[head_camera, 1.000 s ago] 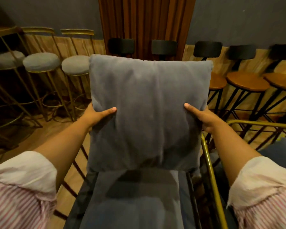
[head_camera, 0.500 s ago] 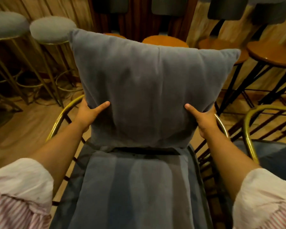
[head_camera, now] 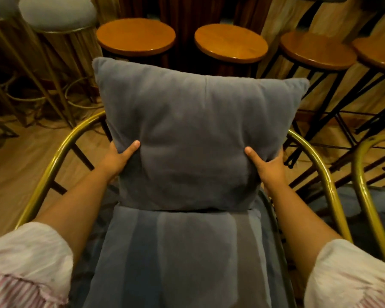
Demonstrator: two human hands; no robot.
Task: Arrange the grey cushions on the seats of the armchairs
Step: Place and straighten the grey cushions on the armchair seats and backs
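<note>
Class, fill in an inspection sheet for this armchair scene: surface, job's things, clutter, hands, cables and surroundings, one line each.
Surface: grey padded seat of a gold-framed armchair.
Job's things: grey cushion upright at the back of the seat, its lower edge on the padding.
Clutter: nothing seen.
Hands: left hand and right hand grip the cushion's sides, thumbs on its front.
Cables: nothing seen.
Surroundings: wooden stools behind, grey padded stools at left, second gold frame at right, wood floor.
</note>
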